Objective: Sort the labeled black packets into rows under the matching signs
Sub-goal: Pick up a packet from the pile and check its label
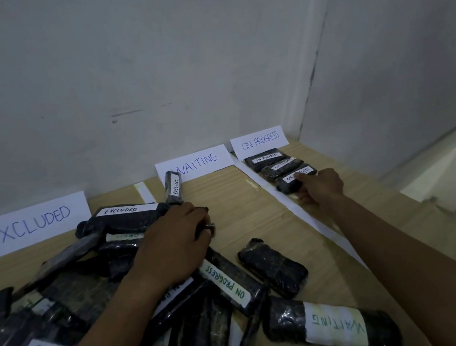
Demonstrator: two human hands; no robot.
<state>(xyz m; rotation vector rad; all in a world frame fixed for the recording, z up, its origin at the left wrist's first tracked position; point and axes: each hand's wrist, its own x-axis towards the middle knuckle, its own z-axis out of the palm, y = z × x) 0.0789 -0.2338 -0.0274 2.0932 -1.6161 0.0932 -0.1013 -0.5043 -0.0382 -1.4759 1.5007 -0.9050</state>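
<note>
Our right hand (322, 187), right of centre in the frame, pinches the near end of the third packet (286, 186), which touches the table (224, 202) at the bottom of the row under the ON PROGRESS sign (259, 141). To finish well, we should square it with the two packets (266, 158) above it, close beside them, label up, clear of the white paper strip (285, 203) on its left, and let go only once it lies flat. Our left hand (172, 243) rests on the pile (77, 292) at lower left, fingers curled round a dark packet (212, 229). We cannot tell whether this is the upright EXCLUDED packet (173, 186) behind the knuckles
</note>
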